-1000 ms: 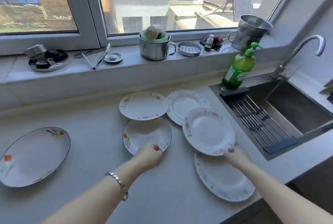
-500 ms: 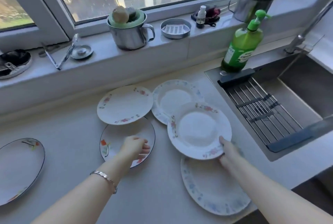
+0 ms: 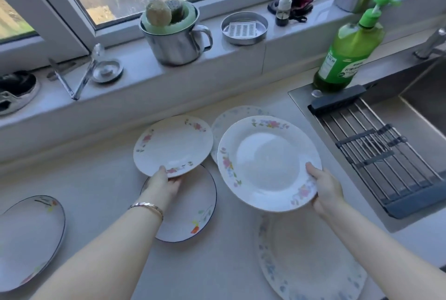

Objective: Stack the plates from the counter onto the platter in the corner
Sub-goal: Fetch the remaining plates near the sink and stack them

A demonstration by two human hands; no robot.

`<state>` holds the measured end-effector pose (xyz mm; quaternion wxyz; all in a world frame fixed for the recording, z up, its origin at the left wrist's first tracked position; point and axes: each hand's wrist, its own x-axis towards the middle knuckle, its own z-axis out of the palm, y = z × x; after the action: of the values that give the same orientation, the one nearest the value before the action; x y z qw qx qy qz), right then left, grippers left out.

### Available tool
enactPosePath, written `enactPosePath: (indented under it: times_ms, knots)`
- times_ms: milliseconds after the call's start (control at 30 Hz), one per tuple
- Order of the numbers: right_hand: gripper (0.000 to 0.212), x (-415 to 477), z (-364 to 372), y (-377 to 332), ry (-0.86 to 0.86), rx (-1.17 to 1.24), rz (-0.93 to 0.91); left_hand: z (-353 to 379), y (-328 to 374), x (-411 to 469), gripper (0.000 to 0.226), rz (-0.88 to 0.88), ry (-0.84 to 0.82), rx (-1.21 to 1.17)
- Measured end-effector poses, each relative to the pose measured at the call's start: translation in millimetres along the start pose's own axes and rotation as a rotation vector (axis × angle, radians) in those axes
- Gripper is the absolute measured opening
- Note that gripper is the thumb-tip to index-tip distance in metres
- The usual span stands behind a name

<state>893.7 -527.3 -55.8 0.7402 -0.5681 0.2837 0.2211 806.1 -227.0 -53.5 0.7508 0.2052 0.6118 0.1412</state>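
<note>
My right hand grips the near right rim of a pink-flowered white plate, lifted and tilted above the counter. My left hand holds the near rim of a smaller flowered plate. Under that hand lies a dark-rimmed plate with an orange flower. Behind the lifted plate, a pale blue-patterned plate shows only its far edge. An oval blue-flowered plate lies near the counter's front edge. The large dark-rimmed platter sits at the far left.
A steel sink with a black drying rack lies to the right. A green soap bottle stands at its corner. The window sill holds a steel mug, a round tin, tongs and a small bottle.
My right hand has lifted the pink-flowered plate off the counter. My left hand left the dark-rimmed plate and took hold of the smaller flowered plate. The camera has moved closer.
</note>
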Motion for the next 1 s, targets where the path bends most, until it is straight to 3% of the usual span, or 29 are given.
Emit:
enactPosePath:
  times_ms: [100, 267, 433, 667, 1000]
  knots:
    - [0.01, 5, 3, 2, -0.061, 0.001, -0.008, -1, -2, 3, 0.041, 0.07, 0.035, -0.062]
    - [0.011, 3, 6, 1, -0.099, -0.025, -0.015, -6, 1, 2, 0.039, 0.198, 0.061, 0.028]
    - [0.008, -12, 10, -7, -0.108, -0.056, -0.046, -35, 31, -28, 0.009, 0.333, 0.049, 0.061]
    - [0.012, -58, 27, -3, -0.177, -0.201, -0.138, -101, 77, -96, 0.025, 0.7, 0.14, 0.097]
    - [0.007, -131, 109, 70, -0.419, -0.47, -0.216, -265, 118, -132, 0.034, 0.633, 0.338, -0.22]
